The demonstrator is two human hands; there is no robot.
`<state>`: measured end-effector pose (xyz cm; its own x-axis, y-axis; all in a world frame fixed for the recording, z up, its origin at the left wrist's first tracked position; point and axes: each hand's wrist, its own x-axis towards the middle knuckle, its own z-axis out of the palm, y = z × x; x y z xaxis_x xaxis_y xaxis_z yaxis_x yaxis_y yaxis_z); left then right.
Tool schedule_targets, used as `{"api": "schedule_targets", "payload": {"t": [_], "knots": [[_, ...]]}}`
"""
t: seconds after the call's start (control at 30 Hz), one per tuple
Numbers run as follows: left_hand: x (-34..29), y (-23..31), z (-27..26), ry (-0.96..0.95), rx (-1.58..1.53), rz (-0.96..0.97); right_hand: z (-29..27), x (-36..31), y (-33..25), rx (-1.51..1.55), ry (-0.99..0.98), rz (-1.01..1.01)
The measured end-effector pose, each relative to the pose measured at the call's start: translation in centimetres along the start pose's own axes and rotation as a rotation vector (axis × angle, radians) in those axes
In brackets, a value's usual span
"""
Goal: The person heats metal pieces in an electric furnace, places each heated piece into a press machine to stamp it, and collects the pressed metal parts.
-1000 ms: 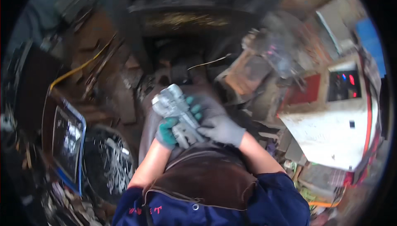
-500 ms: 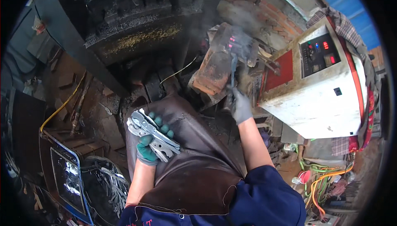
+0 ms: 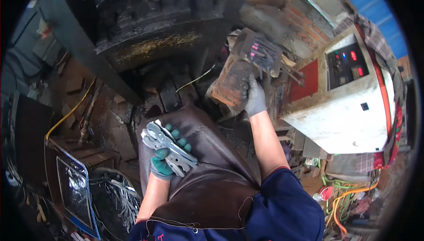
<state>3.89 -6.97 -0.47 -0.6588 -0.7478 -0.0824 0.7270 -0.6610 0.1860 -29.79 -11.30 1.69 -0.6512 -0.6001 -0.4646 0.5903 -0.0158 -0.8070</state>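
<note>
My left hand (image 3: 167, 163) wears a green and grey glove and is closed round a bundle of flat grey metal pieces (image 3: 165, 141) with shaped ends and holes. The bundle rests over the dark brown leather apron (image 3: 207, 146) on my lap. In a grey glove, my right hand (image 3: 255, 97) reaches to the brick-built heater (image 3: 232, 80) ahead. Its fingers are closed on a narrow grey metal piece (image 3: 251, 66), mostly hidden by the glove and the dark surface. Pink-glowing metal ends (image 3: 254, 47) show just beyond it.
At the right stands a white control cabinet (image 3: 340, 122) with a lit panel. A dark heavy machine (image 3: 154, 38) rises ahead. Lower left are a blue-edged framed panel (image 3: 73, 183) and a container of metal strips (image 3: 121, 201). Orange and green hoses (image 3: 342, 201) lie lower right.
My right hand has moved forward and up with the metal piece, closer to the glowing ends. Smoke over the heater has thinned. My left hand keeps its bundle; the view has shifted slightly.
</note>
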Motion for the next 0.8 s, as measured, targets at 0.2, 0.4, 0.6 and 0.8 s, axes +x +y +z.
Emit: {"api": "schedule_targets", "payload": {"t": [0.2, 0.4, 0.6, 0.8], "knots": [[-0.1, 0.2, -1.3, 0.008, -0.143, -0.083, 16.8, -3.0, -2.6, -0.358, -0.575, -0.303], [0.2, 0.3, -0.8, -0.058, -0.222, -0.087, 29.6, -1.2, -2.6, -0.069, -0.759, 0.14], [0.0, 0.8, -0.8, -0.108, -0.181, -0.092, 20.0, -12.6, 4.1, -0.54, -0.728, -0.449], [-1.7, 0.7, -3.5, 0.046, -0.129, -0.203, 24.0, -21.1, 7.4, -0.344, -1.417, -0.416]]}}
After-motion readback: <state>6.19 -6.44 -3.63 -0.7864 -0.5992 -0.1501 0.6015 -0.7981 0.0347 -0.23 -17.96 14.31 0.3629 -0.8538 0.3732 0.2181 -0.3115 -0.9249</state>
